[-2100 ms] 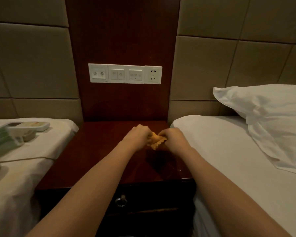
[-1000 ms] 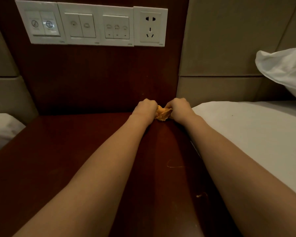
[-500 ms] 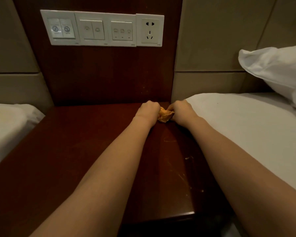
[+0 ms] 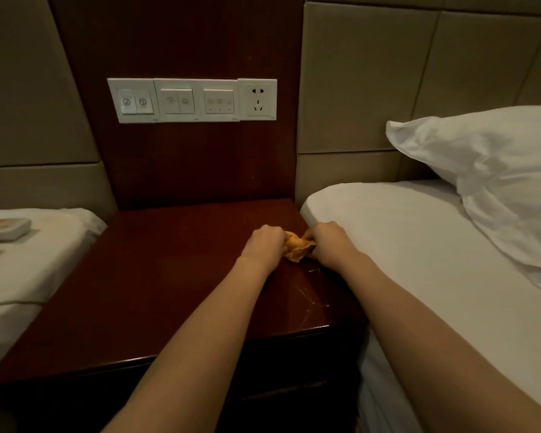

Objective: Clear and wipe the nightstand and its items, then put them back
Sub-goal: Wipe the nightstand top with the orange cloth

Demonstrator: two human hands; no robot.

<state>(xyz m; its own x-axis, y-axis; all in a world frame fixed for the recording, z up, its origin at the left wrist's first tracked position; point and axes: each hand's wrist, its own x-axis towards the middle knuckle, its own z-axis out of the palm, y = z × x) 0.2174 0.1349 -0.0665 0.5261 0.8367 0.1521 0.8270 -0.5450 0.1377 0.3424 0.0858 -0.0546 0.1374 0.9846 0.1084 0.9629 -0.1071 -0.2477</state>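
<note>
- Step in hand: wiping the counter (image 4: 156, 276) (the nightstand's top). Nothing stands on it, so the clearing looks done.
- Orange cloth (image 4: 298, 249) is crumpled into a wad on the counter by its right edge, about halfway back, just beside the right bed (image 4: 419, 260).
- Left hand (image 4: 264, 243): grip curled in, pinching the cloth's left side.
- Right hand (image 4: 331, 242): grip also curled in, pinching the cloth's right side (fingertips hidden under the knuckles).
- With both hands on one wad, it reads as bunching or refolding the cloth rather than a wiping stroke (my guess).
- Pale scuff marks (image 4: 310, 296) show near the front right corner.
- A white flat item (image 4: 5, 228) lies on the left bed (image 4: 44, 270), probably one of the removed things.
- Next move calls for a flatter cloth, pressed down under one hand. It then needs sweeps to the left edge and the front edge, going over the scuffs.
- Wiping the items and putting them back is not yet done.
</note>
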